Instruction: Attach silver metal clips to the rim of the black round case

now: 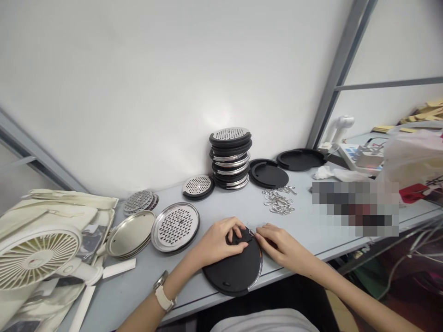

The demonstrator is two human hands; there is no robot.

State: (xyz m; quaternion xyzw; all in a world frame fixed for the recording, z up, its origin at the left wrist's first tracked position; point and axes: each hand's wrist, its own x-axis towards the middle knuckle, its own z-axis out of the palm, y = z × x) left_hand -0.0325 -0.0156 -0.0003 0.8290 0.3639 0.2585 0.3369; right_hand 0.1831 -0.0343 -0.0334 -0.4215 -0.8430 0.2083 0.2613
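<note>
A black round plate [235, 272] lies flat at the table's front edge, with a shiny metal rim showing on its right side. My left hand [224, 237] rests on its upper part, thumb and fingers closed about a black part there; whether that part is separate I cannot tell. Just right of it, my right hand [277, 243] pinches a small metal wire clip [251, 233] at the plate's upper right edge. Beyond my right hand is a loose pile of similar wire clips [279, 203].
Behind stands a tall stack of black and metal grater discs [230, 159], beside black round trays [269, 174]. To the left are a perforated disc [176, 228], plain metal lids [131, 234], small grater discs [138, 202] and a fan [38, 260]. A plastic bag [415, 154] sits right.
</note>
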